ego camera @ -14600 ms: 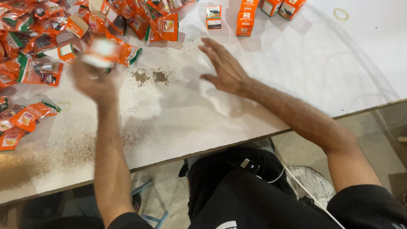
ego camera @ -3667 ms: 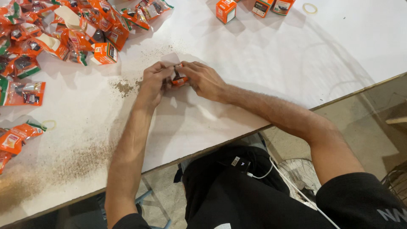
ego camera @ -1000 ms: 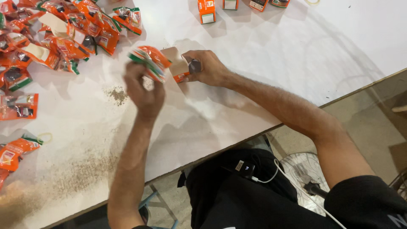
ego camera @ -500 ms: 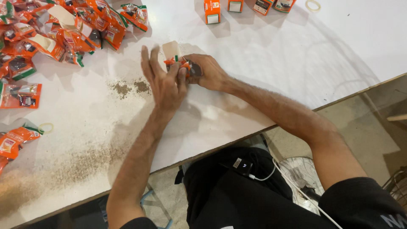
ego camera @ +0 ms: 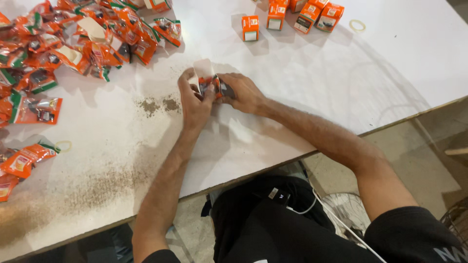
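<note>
Both hands met over the middle of the white surface (ego camera: pixel 302 87). The left hand (ego camera: pixel 195 100) and right hand (ego camera: pixel 241 92) were closed from either side on a small orange carton (ego camera: pixel 210 84), its pale flap standing open above the fingers; something dark, perhaps a small part, sat at its mouth, though the fingers covered most of it. At the far edge stood four small orange boxes (ego camera: pixel 287 17), closed, so their contents could not be seen. To the left lay a heap of orange and green packets (ego camera: pixel 73 44), some clear-fronted with a dark item inside; the heap was cut off by the frame's edge. Two patches of brown dust (ego camera: pixel 158 104) lay just beside the left hand. A rubber band (ego camera: pixel 358 24) lay near the boxes.
</note>
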